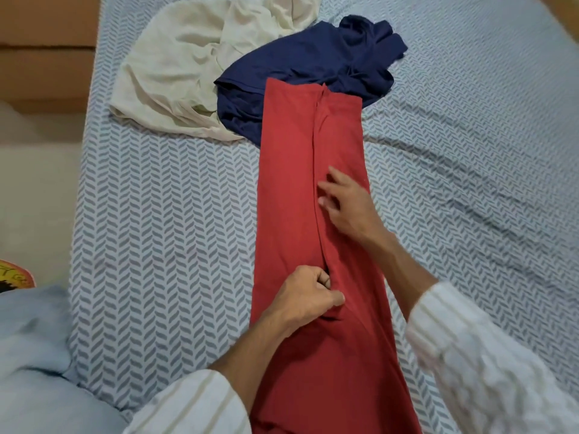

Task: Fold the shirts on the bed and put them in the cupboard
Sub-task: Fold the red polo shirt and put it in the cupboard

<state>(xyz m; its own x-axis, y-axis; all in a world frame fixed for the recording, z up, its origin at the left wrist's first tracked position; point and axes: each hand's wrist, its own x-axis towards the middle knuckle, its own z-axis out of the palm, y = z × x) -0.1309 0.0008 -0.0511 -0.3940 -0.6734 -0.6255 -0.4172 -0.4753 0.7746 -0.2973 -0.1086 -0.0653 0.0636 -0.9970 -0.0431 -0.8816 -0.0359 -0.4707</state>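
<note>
Red shirt (300, 198): folded lengthwise into a long narrow strip; runs from 6 o'clock at the near edge of the view up to the middle of the bed; the two folded-in sides meet at a seam-like line down its centre; its far end overlaps the navy shirt.
Left hand (308, 296): at 6 o'clock on the strip; fingers curled, pinching the cloth edge at the centre line between thumb and fingers.
Right hand (347, 205): just beyond the left hand, toward 12 o'clock; fingers spread and mostly straight, fingertips resting on the red cloth beside the centre line; grasps nothing.
Navy shirt (307, 67): crumpled, unfolded, at 12 o'clock; partly under the red strip's far end; touches the cream shirt.
Cream shirt (175, 73): rumpled heap at 11 o'clock, lying against the navy one.
Bed (156, 214): sheet with a grey-blue chevron print; wrinkled at 3 o'clock.
Sleeves (470, 364): white, pale stripes, pushed up both forearms.
Light blue cloth (31, 355): at 8 o'clock, off the bed's edge; blurred.
</note>
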